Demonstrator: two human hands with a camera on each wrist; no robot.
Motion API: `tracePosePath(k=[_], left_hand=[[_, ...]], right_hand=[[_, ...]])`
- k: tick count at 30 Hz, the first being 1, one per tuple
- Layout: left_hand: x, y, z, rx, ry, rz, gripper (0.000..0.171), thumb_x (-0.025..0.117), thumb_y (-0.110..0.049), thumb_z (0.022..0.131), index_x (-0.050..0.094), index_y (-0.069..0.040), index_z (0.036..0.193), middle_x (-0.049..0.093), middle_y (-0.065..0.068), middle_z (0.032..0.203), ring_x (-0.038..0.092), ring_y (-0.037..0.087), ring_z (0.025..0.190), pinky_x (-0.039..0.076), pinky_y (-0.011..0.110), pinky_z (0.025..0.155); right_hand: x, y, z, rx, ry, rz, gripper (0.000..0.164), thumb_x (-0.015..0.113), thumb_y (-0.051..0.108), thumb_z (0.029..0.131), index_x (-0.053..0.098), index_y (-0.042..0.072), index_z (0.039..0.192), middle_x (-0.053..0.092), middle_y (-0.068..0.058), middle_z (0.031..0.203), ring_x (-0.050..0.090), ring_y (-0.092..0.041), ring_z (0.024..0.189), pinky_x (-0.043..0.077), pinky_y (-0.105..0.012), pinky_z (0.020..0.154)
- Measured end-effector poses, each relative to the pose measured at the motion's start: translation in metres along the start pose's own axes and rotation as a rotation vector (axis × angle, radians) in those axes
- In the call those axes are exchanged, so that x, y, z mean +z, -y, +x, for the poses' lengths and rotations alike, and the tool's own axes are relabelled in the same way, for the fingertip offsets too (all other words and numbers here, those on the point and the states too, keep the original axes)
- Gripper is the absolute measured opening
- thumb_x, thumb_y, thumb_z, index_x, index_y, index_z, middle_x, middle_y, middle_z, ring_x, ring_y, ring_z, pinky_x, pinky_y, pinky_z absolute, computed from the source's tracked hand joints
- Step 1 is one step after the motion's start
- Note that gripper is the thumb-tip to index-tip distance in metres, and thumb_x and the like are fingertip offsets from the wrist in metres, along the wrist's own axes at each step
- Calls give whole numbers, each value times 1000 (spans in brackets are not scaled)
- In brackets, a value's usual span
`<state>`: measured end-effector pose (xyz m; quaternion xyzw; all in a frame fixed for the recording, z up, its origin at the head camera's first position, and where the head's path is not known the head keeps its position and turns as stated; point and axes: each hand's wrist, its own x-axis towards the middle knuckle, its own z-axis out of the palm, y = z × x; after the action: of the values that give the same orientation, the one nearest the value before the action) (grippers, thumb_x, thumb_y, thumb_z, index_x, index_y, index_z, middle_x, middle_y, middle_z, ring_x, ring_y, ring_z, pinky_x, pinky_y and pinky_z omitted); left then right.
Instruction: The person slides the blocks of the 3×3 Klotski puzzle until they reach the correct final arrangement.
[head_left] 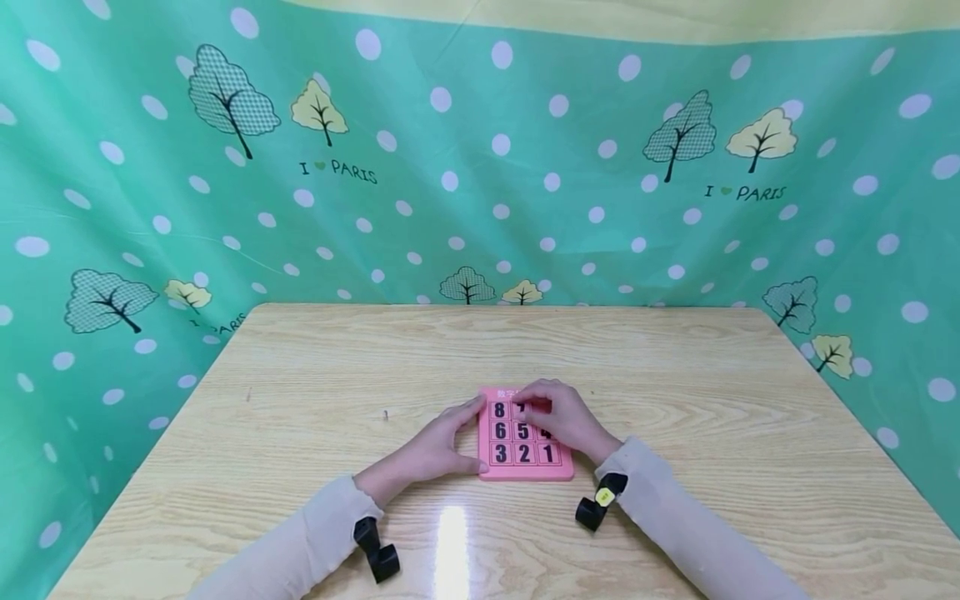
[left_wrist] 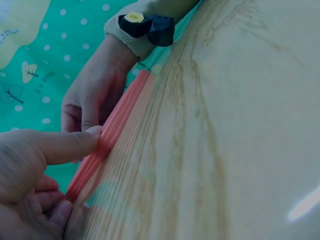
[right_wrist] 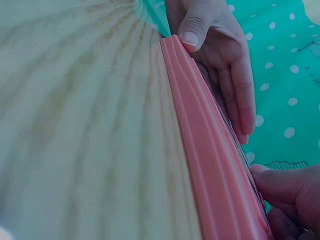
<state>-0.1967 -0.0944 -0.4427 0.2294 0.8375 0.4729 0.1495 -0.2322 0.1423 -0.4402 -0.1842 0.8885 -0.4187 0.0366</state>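
A pink sliding number puzzle [head_left: 527, 473] lies flat on the table, its black-numbered tiles in rows. At its left side my left hand [head_left: 435, 446] holds the frame, thumb at the near corner and fingers toward the far corner. In the left wrist view that thumb [left_wrist: 75, 146] presses the pink edge [left_wrist: 112, 132]. Over the top row my right hand [head_left: 566, 417] pinches at the tile marked 7 [head_left: 522, 409] with bent thumb and index finger. This hand hides the top right of the puzzle. The right wrist view shows its thumb [right_wrist: 280, 182] at the upper face, the tile grip hidden.
The wooden table [head_left: 337, 358] extends around the puzzle, with a bright reflection near its front. Behind it hangs a green dotted curtain [head_left: 495, 167]. Each sleeved wrist carries a black camera mount, the left one [head_left: 377, 550] and the right one [head_left: 600, 502] both close to the tabletop.
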Motion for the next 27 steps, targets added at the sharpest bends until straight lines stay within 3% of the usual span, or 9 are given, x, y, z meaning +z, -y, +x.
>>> tracePosePath(k=[15,27], left_hand=[[0,2,3,-4,0,0,97,81,-20,71,25,-8,149,23,7,155,20,29,141,15,50,115],[1,1,1,-4,-5,-6,98,81,-19,70,25,-8,149,24,9,155,21,30,141,15,50,115]], right_hand=[[-8,-7,-3,-22,-5,10,27,71,9,81,71,17,107,66,3,108,56,-20,107,43,-42,97],[-18,-13,-9,-35,-33,-17,24,73,11,80,72,14,103,67,1,104,56,-18,94,46,-36,85]])
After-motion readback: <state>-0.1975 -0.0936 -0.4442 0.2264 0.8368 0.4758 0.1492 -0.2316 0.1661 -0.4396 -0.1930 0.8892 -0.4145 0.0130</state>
